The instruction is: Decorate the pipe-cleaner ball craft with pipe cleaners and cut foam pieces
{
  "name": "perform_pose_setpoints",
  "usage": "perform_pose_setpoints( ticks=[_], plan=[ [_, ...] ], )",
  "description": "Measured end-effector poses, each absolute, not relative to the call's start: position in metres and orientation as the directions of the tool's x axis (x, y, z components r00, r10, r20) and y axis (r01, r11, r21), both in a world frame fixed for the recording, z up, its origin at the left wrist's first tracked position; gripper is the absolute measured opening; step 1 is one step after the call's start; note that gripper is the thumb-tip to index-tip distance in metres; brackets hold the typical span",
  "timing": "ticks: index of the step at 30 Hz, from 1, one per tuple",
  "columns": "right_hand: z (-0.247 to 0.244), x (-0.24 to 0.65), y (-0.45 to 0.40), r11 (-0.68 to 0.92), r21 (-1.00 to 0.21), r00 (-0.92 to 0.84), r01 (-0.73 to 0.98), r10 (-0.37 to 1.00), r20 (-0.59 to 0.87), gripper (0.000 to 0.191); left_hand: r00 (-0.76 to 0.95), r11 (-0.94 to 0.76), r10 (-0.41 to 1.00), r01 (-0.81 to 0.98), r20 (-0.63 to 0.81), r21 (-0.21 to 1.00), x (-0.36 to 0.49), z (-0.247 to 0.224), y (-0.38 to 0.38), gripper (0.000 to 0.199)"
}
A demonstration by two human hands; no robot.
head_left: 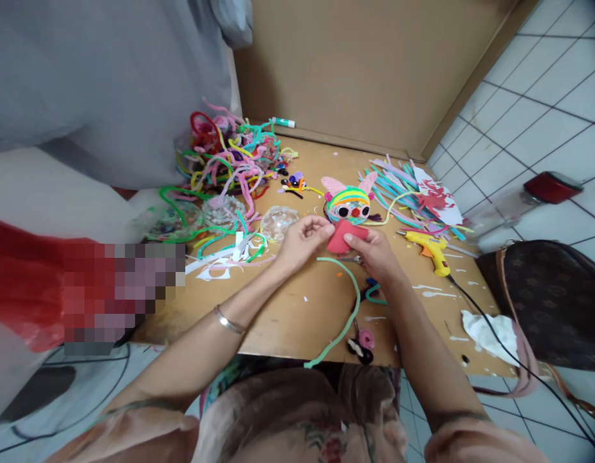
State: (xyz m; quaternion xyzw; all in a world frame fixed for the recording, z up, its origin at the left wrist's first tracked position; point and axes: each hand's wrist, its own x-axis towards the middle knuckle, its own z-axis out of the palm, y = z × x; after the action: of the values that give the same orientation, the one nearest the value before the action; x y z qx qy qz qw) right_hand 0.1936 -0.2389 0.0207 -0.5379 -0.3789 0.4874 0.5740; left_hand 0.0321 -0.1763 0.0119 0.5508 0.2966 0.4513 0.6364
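Note:
A small red piece of paper or foam sheet (343, 236) is held up over the table, between my two hands. My right hand (378, 256) grips it, thumb on top. At its left edge, my left hand (304, 239) is closed in a pinch, thumb and fingertips at the corner. Just behind stands a round craft head (348, 206) with pink ears, striped yellow and green bands, dark eyes and a red nose. A pale green pipe cleaner (356, 292) curves over the table below my hands.
Tangled pipe cleaners (224, 151) pile up at the back left, near white paper scraps (217, 267). To the right lie a yellow glue gun (432, 249) with a black cord, a pipe-cleaner bundle (391, 183), a brown bag (548, 296) and a red-lidded bottle (552, 186).

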Motion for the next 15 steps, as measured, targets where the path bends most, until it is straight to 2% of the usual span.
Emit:
perform_pose_setpoints(
  ticks=[3, 6, 11, 13, 15],
  plan=[
    [0.023, 0.188, -0.241, -0.051, -0.996, 0.175, -0.077, 0.982, -0.064, 0.042, 0.497, -0.030, 0.857, -0.222, 0.139, 0.975, 0.036, 0.005, -0.181, 0.036],
    [0.026, 0.189, -0.241, -0.042, -0.999, 0.172, -0.006, 0.984, -0.042, 0.042, 0.469, -0.020, 0.875, -0.212, 0.120, 0.977, 0.038, 0.001, -0.180, 0.030],
    [0.035, 0.215, -0.242, 0.031, -0.976, 0.369, 0.216, 0.923, 0.111, 0.043, 0.449, 0.102, 0.893, -0.203, 0.000, 0.974, 0.035, 0.008, -0.175, 0.026],
    [0.041, 0.227, -0.246, -0.017, -0.906, 0.361, 0.423, 0.920, 0.152, 0.033, 0.448, 0.147, 0.894, -0.247, -0.022, 0.958, 0.034, 0.010, -0.173, 0.024],
    [0.045, 0.236, -0.252, -0.143, -0.698, 0.278, 0.701, 0.957, 0.084, 0.017, 0.427, 0.193, 0.903, -0.314, -0.043, 0.930, 0.033, 0.011, -0.171, 0.023]
  ],
)
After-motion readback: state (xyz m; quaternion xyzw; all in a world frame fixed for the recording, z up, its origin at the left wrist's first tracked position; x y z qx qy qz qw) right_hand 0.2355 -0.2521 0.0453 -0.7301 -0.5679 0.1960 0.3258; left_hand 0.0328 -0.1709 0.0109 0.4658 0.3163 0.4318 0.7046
